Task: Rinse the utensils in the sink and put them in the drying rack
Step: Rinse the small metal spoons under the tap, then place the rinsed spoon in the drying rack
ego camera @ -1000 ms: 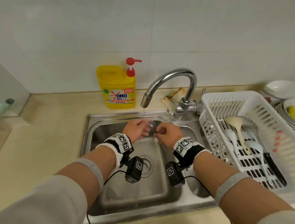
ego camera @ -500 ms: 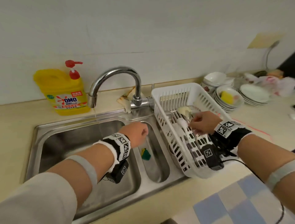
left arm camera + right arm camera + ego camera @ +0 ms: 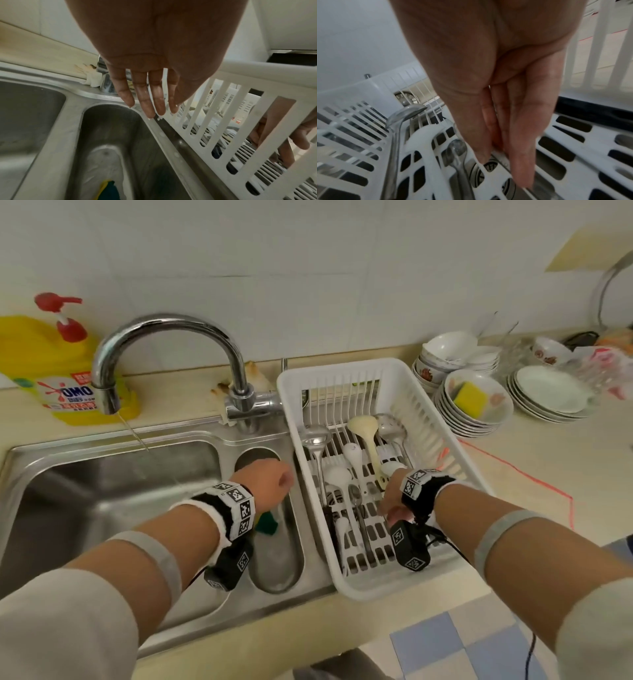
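Head view, left hand (image 3: 270, 481) slack beside drying rack (image 3: 346, 583) rim, right hand (image 3: 390, 501) fingers straight inside.

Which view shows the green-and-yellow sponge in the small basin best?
Head view: the sponge lies in the small basin, partly behind the left wrist. The left wrist view catches only its corner at the bottom edge. The right wrist view misses it.

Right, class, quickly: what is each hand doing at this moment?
Left hand: open, fingers straight, holding nothing, over the small sink basin.
Right hand: open, straight fingers down inside the drying rack; no clear grip.
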The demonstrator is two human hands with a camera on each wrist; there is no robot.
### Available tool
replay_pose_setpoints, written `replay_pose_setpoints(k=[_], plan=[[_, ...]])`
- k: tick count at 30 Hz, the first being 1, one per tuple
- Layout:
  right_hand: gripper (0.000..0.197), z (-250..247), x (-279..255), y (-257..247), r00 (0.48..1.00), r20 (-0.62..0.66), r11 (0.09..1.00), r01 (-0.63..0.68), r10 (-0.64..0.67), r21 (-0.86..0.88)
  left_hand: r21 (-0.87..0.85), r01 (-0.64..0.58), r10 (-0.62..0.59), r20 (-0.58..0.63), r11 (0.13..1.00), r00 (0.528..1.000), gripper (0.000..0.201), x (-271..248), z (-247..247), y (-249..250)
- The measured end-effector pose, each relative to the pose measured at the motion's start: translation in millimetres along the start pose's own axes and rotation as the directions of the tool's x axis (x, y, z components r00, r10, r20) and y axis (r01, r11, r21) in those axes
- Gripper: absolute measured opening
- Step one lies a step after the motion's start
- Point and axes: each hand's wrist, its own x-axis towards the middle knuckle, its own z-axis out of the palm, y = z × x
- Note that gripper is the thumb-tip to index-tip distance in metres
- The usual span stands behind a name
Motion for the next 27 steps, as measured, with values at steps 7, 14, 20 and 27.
replay_pose_setpoints(k=[7, 14, 20, 27], plan=[[0.019, 5.4, 11.0, 13.5, 0.999, 0.045, 0.997, -0.027, 0.024, 0.076, -0.077, 0.032, -0.033, -0.006, 0.996, 0.999, 0.016, 5.5, 6.2, -4.9], [0.045, 4.0, 11.9, 13.1, 0.994, -0.021, 0.983, -0.108, 0.106, -0.147, -0.099, 0.03, -0.029, 0.011, 0.995, 1.0, 0.016, 4.5, 6.6, -11.7], [0.031, -2.1, 5.1, 14.3, 0.998, -0.029, 0.986, -0.057, 0.063, 0.155, -0.1, 0.005, -0.004, 0.017, 0.995, 1.0, 0.015, 4.7, -3.2, -13.0], [0.014, -35.4, -23.5, -45.4, 0.933, -0.231, 0.92, 0.327, -0.277, 0.216, -0.066, 0.014, -0.02, -0.084, 0.998, 0.996, 0.02, 2.5, -43.2, -13.7]])
